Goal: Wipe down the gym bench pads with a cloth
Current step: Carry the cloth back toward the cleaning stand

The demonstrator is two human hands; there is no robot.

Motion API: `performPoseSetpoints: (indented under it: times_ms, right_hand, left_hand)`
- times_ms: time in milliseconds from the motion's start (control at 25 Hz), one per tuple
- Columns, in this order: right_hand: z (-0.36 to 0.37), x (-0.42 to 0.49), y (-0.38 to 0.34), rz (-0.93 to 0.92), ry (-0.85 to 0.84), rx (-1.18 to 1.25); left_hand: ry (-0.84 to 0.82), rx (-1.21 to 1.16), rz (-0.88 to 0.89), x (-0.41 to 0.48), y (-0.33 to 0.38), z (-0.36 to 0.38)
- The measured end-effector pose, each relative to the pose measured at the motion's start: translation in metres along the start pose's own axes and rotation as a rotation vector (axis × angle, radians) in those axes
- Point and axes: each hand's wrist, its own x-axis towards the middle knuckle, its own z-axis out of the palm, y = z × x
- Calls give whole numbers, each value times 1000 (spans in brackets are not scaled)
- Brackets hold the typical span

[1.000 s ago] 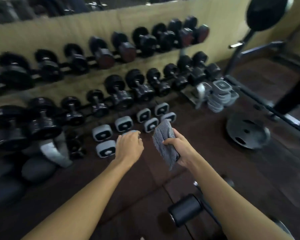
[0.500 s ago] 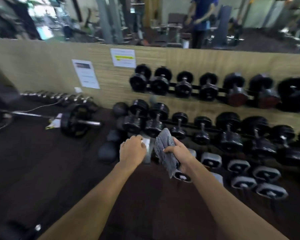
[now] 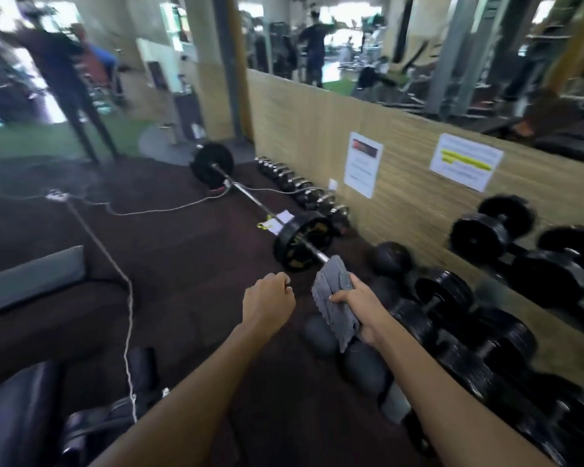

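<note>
My right hand [image 3: 361,305] grips a folded grey cloth [image 3: 334,305] and holds it upright in front of me, above the dark floor. My left hand [image 3: 267,301] is a loose fist beside it, a short gap away, with nothing in it. A black bench pad [image 3: 14,416] shows at the bottom left, with a black roller pad [image 3: 142,367] near it. A grey pad [image 3: 31,279] lies at the left edge. Both hands are well to the right of these pads.
A loaded barbell [image 3: 267,207] lies on the floor ahead. Dumbbells fill the rack [image 3: 486,298] along the wooden wall on the right, with several round weights on the floor. A white cable [image 3: 122,274] crosses the floor on the left. People stand in the blurred background.
The view has swung left, from the dumbbell rack toward the barbell and the bench pads at the left. My hands keep the same pose, the cloth still in my right hand.
</note>
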Motion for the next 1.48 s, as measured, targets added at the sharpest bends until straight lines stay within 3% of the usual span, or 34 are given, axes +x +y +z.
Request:
performPoseSetpoints:
  times_ms: [280, 1480]
  right_hand:
    - [86, 185, -39, 52, -179, -97]
    - [566, 1066, -342, 108, -556, -271]
  left_hand:
    - [92, -21, -238, 147, -86, -12]
    - [226, -39, -670, 1015, -491, -175]
